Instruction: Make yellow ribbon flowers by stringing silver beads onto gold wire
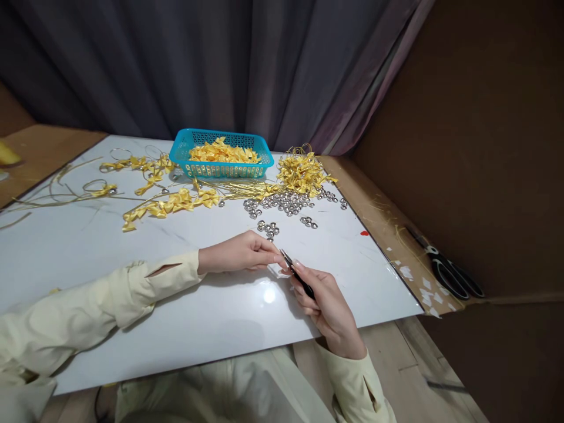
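My right hand [324, 299] is closed around black-handled tweezers [302, 282], whose pale tips point up and left. Just left of those tips, my left hand [242, 251] has its thumb and fingers pressed together; what they pinch is too small to name. A small white piece shows beneath the meeting fingertips. Beyond the hands lie many silver beads [288, 202] on the white board [198, 329]. Behind the beads is a pile of yellow ribbon bows with thin gold cords [302, 171]. More yellow bows [176, 202] lie in a row to the left.
A blue basket [224, 170] of yellow bows stands at the back, before a dark curtain [198, 64]. Loose cords [66, 197] spread over the left side. Black scissors [449, 273] and white scraps [405, 272] lie on cardboard at the right.
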`<state>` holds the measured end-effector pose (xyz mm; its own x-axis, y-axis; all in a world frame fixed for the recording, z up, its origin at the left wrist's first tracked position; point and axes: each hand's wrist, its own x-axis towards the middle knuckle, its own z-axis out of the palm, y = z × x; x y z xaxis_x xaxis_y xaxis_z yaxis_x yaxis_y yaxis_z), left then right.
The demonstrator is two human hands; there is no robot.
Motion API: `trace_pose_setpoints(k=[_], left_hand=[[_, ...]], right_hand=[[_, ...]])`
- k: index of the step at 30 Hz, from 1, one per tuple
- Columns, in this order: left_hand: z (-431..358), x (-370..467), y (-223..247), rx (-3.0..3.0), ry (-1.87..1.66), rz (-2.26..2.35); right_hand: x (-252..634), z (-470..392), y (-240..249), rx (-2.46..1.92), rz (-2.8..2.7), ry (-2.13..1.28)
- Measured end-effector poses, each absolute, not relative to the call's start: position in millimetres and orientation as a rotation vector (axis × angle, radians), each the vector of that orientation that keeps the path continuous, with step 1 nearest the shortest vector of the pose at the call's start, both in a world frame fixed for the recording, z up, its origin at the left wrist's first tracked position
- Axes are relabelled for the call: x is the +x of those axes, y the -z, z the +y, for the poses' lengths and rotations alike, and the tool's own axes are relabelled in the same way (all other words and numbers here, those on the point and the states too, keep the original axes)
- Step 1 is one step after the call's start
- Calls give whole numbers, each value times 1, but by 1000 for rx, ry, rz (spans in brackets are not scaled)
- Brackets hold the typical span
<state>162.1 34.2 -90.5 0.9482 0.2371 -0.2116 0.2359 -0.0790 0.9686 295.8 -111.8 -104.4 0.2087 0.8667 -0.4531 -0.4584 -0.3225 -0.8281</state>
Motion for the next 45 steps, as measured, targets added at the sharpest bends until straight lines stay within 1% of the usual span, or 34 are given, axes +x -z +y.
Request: trace_pose_setpoints(k=[45], left_hand=[[38, 161, 87, 1626, -1, 403]], right_hand=[[301, -112, 104, -1282, -443, -1460]])
